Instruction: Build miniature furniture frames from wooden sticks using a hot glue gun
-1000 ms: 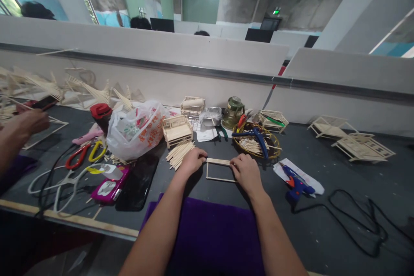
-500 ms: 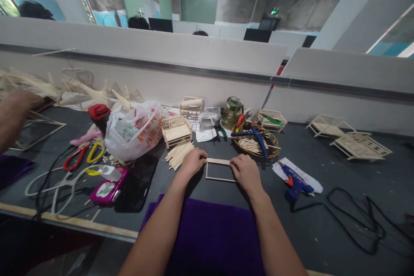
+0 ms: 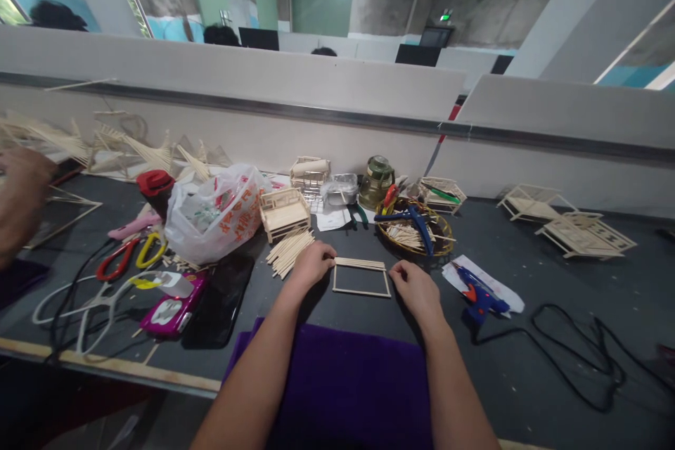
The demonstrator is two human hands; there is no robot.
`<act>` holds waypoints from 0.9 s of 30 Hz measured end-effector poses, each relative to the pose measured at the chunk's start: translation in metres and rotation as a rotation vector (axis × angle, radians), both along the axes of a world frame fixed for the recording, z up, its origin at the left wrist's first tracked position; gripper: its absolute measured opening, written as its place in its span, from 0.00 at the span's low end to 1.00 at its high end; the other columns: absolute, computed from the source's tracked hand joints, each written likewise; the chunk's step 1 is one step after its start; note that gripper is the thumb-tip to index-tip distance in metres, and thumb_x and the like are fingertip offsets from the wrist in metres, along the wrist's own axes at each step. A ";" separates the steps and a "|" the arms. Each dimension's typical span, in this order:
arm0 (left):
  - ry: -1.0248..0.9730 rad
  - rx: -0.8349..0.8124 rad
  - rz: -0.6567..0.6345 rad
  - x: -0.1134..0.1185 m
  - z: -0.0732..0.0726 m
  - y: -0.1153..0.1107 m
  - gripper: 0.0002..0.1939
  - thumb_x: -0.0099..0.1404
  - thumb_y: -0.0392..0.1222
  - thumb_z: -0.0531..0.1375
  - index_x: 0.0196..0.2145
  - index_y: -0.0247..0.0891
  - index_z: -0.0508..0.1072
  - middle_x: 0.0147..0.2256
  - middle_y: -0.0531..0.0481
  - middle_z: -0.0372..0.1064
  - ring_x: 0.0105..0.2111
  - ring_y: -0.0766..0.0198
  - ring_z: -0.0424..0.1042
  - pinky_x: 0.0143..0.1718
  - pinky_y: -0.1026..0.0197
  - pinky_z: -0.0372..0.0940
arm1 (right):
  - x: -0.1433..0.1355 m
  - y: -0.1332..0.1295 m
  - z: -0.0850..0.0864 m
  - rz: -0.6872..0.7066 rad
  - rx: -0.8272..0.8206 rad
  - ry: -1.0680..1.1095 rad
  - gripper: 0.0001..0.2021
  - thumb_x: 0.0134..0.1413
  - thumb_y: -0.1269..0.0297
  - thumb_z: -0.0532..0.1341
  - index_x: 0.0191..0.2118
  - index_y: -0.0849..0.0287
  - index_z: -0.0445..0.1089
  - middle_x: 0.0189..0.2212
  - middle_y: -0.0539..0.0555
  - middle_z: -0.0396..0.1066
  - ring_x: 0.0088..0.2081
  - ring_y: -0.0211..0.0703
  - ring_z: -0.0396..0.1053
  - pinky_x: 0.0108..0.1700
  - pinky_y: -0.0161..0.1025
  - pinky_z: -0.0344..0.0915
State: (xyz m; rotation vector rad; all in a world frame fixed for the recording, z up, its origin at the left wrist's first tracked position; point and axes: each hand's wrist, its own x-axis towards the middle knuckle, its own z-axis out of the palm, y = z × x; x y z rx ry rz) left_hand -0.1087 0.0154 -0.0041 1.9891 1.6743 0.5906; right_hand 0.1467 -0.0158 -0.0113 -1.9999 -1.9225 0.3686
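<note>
A small rectangular frame of thin wooden sticks [image 3: 361, 292] lies on the dark tabletop, with several sticks laid side by side along its far edge. My left hand [image 3: 315, 261] is closed at the frame's far left corner, thumb and finger pinching it. Just off the right side is my right hand [image 3: 416, 288], its fingers curled together; whether anything small is between them is hidden. A pile of loose wooden sticks [image 3: 287, 253] lies left of my left hand. Purple cloth [image 3: 348, 380] is spread below my forearms.
A wicker basket [image 3: 447, 247] holds sticks and a blue tool. At right is a blue glue gun [image 3: 481, 299] on paper, with its black cord. Left are a plastic bag [image 3: 211, 218], a phone [image 3: 221, 302] and red-handled scissors [image 3: 117, 259]. Another person's hand [image 3: 24, 190] is at far left.
My right hand has moved right, off the frame's far right corner, uncovering its right side. My left hand stays at the left corner. The other person's hand has shifted left.
</note>
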 end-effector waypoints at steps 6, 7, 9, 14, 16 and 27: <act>0.001 0.005 0.002 0.000 -0.002 0.000 0.08 0.56 0.35 0.62 0.35 0.39 0.78 0.35 0.49 0.74 0.36 0.62 0.70 0.37 0.64 0.61 | -0.009 0.002 0.004 -0.027 -0.030 -0.041 0.11 0.59 0.62 0.53 0.33 0.55 0.71 0.33 0.52 0.72 0.34 0.41 0.68 0.30 0.35 0.49; 0.001 0.011 -0.001 0.000 -0.002 0.000 0.08 0.56 0.35 0.62 0.35 0.39 0.78 0.36 0.49 0.74 0.37 0.62 0.70 0.38 0.64 0.61 | -0.010 0.002 0.005 -0.033 -0.033 -0.045 0.11 0.59 0.62 0.53 0.33 0.54 0.71 0.34 0.52 0.72 0.34 0.41 0.68 0.29 0.35 0.48; 0.003 0.012 -0.002 0.001 -0.001 0.000 0.08 0.56 0.34 0.62 0.35 0.39 0.78 0.36 0.49 0.74 0.37 0.62 0.70 0.38 0.64 0.61 | -0.011 0.002 0.005 -0.041 -0.037 -0.050 0.11 0.59 0.61 0.52 0.33 0.54 0.71 0.33 0.51 0.73 0.33 0.40 0.68 0.29 0.35 0.48; 0.004 -0.002 0.008 0.001 -0.002 -0.001 0.08 0.56 0.35 0.62 0.36 0.39 0.78 0.36 0.48 0.73 0.37 0.62 0.70 0.37 0.64 0.61 | -0.014 0.002 0.003 -0.062 -0.029 -0.057 0.10 0.58 0.62 0.52 0.31 0.55 0.68 0.31 0.51 0.72 0.32 0.40 0.67 0.29 0.35 0.46; 0.003 -0.001 0.006 0.001 -0.003 0.000 0.09 0.56 0.35 0.62 0.36 0.39 0.78 0.36 0.48 0.73 0.37 0.62 0.70 0.38 0.64 0.61 | -0.015 0.002 0.003 -0.075 -0.032 -0.056 0.10 0.58 0.61 0.52 0.31 0.55 0.67 0.30 0.50 0.71 0.32 0.40 0.67 0.28 0.35 0.45; 0.014 -0.006 0.009 0.000 -0.004 0.001 0.08 0.57 0.36 0.62 0.36 0.40 0.78 0.36 0.49 0.74 0.37 0.62 0.70 0.37 0.64 0.60 | -0.012 0.002 0.008 -0.080 -0.099 0.004 0.08 0.55 0.59 0.55 0.29 0.53 0.68 0.26 0.46 0.70 0.30 0.37 0.66 0.28 0.34 0.46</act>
